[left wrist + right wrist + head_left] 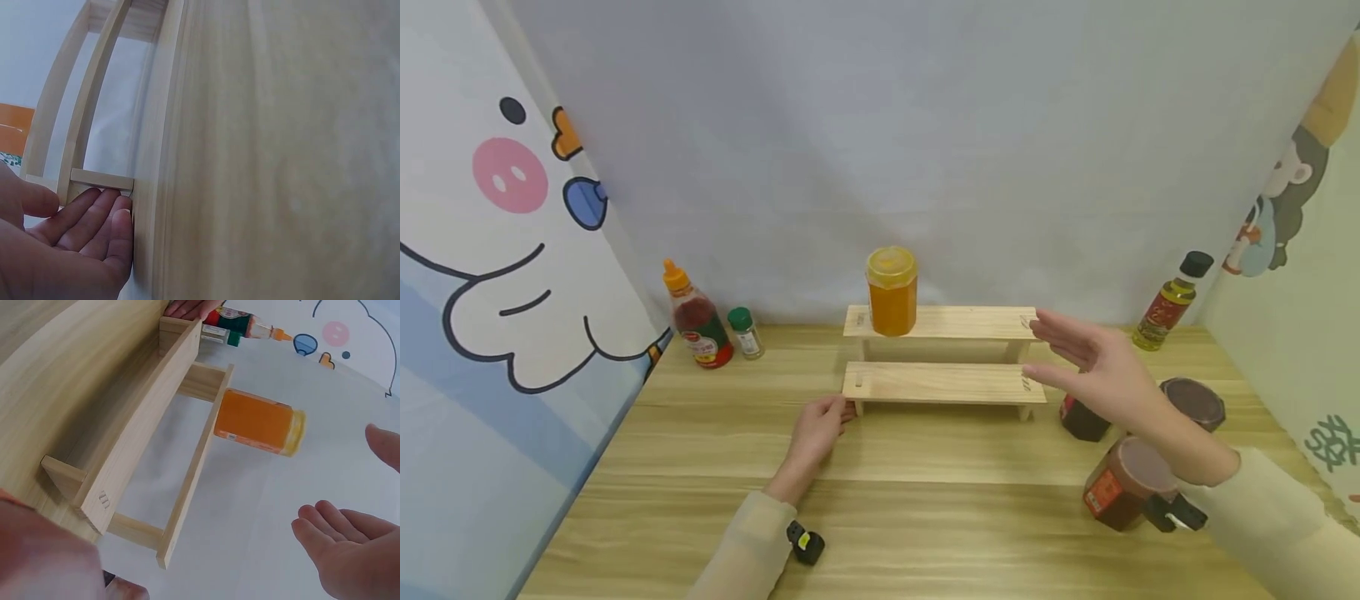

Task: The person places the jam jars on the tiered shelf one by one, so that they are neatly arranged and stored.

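A two-tier wooden shelf rack [945,383] stands near the back of the table. My left hand [818,429] is at its left end; in the left wrist view the fingertips [111,195] touch the lower tier's end leg, the thumb beside the board's end. On the upper tier, toward the left, a jar of orange contents [253,422] with a yellow lid stands upright. My right hand [1108,371] is raised by the rack's right end, fingers extended, thumb apart, holding nothing. Below and behind it are dark-lidded jars, partly hidden by the hand and forearm.
At the back left stand a red sauce bottle [698,321] and a small green-capped shaker [746,333]. An oil bottle [1168,308] stands at the back right. A brown-red jar [1108,492] sits by my right forearm. Fabric walls surround the table [925,517].
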Tool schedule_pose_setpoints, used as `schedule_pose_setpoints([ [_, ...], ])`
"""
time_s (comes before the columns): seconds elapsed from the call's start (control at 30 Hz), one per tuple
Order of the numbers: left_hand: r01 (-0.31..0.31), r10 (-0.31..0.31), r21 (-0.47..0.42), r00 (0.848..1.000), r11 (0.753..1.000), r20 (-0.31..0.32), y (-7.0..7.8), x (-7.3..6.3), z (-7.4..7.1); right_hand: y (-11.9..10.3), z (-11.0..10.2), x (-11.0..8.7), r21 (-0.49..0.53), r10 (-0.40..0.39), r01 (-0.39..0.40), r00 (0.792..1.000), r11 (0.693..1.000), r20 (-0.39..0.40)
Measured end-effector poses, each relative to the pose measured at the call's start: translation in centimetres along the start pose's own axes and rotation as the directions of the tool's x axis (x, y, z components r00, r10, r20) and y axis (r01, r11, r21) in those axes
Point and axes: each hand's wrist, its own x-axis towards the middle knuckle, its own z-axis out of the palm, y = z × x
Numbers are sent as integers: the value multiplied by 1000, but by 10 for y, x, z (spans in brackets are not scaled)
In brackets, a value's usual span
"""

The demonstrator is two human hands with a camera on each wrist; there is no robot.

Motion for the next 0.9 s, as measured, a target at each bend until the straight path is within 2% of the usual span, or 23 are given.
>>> schedule_pose_setpoints([
  [0.17, -7, 7, 11, 1000, 1000, -3, 1, 0, 0, 1, -7, -16, -44, 42, -43, 999, 998, -25],
  [0.33, -7, 8, 20, 1000, 1000, -5, 3, -1, 0, 9, -12, -32, -57, 43, -45, 998, 997, -43],
  [0.47, -6, 6, 19, 1000, 1000, -5, 3, -2, 0, 12, -14, -47, -138, 52, -58, 998, 989, -47],
  [0.6, -5, 5, 16, 1000, 1000, -15, 2, -2, 0, 13, -15, -63, -206, 47, -65, 995, 976, -90],
  [0.9, -4, 4, 20, 1000, 1000, -13, 1, -1, 0, 21, -18, -86, -48, 67, -77, 981, 996, -184],
])
